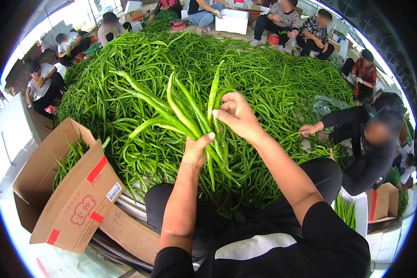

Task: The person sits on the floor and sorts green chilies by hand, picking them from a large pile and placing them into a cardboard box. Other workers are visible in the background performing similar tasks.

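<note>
My left hand (196,150) grips a fanned bunch of long green chili peppers (180,113) around its lower part, thumb across the front. Several tips stick out below the fist. My right hand (238,116) is at the right side of the bunch, thumb and fingers pinched on a single upright green pepper (213,87). Another curved pepper lies against those fingers. Whether the pinched pepper also touches my left palm is hidden. Both hands are above a large heap of green peppers (281,80) that spreads out from my knees.
At left an open cardboard box (78,205) with red tape holds some peppers, beside a white foam box (12,139). A co-worker in black (371,146) reaches into the heap at right. A white foam box of peppers (361,212) is by my right knee. Other people sit around the heap.
</note>
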{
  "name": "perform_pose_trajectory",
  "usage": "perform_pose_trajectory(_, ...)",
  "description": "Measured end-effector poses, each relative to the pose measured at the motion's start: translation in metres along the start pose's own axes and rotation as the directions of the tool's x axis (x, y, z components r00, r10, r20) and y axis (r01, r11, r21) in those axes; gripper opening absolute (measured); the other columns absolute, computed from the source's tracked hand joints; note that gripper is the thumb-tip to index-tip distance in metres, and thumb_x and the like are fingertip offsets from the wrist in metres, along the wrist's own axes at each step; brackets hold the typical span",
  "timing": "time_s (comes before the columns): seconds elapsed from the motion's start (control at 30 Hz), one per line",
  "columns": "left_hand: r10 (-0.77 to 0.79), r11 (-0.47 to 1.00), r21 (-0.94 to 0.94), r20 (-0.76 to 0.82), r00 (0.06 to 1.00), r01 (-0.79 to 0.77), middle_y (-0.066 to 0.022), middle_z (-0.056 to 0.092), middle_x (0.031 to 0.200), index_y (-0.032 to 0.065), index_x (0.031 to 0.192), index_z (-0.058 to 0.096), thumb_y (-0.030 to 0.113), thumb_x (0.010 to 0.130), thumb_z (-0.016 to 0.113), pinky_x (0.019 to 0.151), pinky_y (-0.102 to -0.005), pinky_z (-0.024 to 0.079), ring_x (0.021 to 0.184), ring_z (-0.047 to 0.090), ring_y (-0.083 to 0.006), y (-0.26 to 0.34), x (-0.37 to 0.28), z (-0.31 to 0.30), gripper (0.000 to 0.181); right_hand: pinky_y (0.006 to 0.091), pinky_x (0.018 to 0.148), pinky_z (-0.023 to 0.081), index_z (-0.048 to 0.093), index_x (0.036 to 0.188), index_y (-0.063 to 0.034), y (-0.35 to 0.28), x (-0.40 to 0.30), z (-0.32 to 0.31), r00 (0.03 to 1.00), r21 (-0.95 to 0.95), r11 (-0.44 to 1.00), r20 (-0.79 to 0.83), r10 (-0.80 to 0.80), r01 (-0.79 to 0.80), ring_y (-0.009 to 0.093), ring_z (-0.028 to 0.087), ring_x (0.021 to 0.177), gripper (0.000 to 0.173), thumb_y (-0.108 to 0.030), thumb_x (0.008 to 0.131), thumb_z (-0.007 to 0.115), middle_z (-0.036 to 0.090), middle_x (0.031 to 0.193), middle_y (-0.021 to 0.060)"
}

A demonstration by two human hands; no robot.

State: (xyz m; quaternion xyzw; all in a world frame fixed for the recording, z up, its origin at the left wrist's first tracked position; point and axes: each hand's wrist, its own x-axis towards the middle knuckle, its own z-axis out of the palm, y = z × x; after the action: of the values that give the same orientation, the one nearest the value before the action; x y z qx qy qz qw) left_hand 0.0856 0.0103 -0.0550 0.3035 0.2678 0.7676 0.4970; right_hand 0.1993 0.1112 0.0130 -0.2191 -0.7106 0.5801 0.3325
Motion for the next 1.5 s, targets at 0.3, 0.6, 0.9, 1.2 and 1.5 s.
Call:
perform_pose_trajectory(0.3, 0.107, 0.991, 0.085, -0.095, 0.990, -0.099, -0.0041, 0.058, 0.110, 0.0036, 0.120, 0.051, 0.000, 0.069, 0.073, 0.088, -0.0317, 0.045, 0.101, 0.055, -0.0172, -0.003, -0.001, 0.008, 0.056, 0.0257, 0.074, 0.048, 0.040, 0.116, 0.0051, 0.012, 0.003, 0.022, 0.993, -0.015, 0.998, -0.107, -0.056, 0.055, 0.012, 0.059, 0.081, 0.038, -0.008, 0.088, 0.061, 0.061, 0.091, 0.0084)
perform_pose_trajectory(0.6, 0.012, 1.000, 0.020, -0.185, 0.983, -0.009, -0.0079, 0.062, 0.089, 0.0012, 0.101, 0.056, -0.001, 0.072, 0.067, 0.075, -0.0328, 0.052, 0.080, 0.062, -0.0207, 0.009, -0.002, 0.003, 0.031, 0.0182, 0.056, 0.035, 0.061, 0.094, -0.0064, -0.010, -0.008, -0.012, 0.989, 0.067, 0.989, 0.073, 0.125, -0.130, 0.003, 0.048, 0.065, 0.021, -0.026, 0.088, 0.062, 0.063, 0.083, -0.0011)
perform_pose_trajectory(0.9, 0.124, 0.969, -0.151, -0.391, 0.912, -0.196, -0.0059, 0.061, 0.094, 0.0051, 0.101, 0.055, 0.011, 0.078, 0.064, 0.079, -0.0365, 0.050, 0.090, 0.059, -0.0199, 0.020, 0.000, -0.018, 0.026, 0.0210, 0.056, 0.044, 0.049, 0.106, -0.0026, -0.057, -0.035, -0.039, 0.971, -0.185, 0.962, -0.095, -0.219, 0.199, 0.006, 0.049, 0.062, 0.016, -0.014, 0.095, 0.048, 0.062, 0.088, 0.0073)
perform_pose_trajectory(1.2, 0.108, 0.959, -0.194, -0.418, 0.902, -0.205, -0.0058, 0.060, 0.096, 0.0028, 0.103, 0.055, 0.010, 0.078, 0.064, 0.081, -0.0349, 0.050, 0.092, 0.059, -0.0201, 0.036, -0.005, -0.022, 0.028, 0.0278, 0.079, 0.053, 0.053, 0.101, -0.0023, -0.057, -0.044, -0.055, 0.937, -0.036, 0.937, 0.050, -0.346, 0.348, 0.016, 0.062, 0.089, 0.013, 0.000, 0.089, 0.054, 0.059, 0.110, 0.0132)
perform_pose_trajectory(1.5, 0.223, 0.927, -0.175, -0.450, 0.865, -0.331, -0.0037, 0.061, 0.099, 0.0069, 0.111, 0.052, 0.005, 0.078, 0.064, 0.069, -0.0334, 0.049, 0.093, 0.060, -0.0191, 0.049, -0.012, -0.031, 0.035, 0.0285, 0.068, 0.052, 0.058, 0.099, -0.0050, -0.081, -0.061, -0.047, 0.878, -0.037, 0.877, 0.033, -0.477, 0.478, 0.018, 0.064, 0.074, 0.011, -0.009, 0.091, 0.052, 0.060, 0.106, 0.0148)
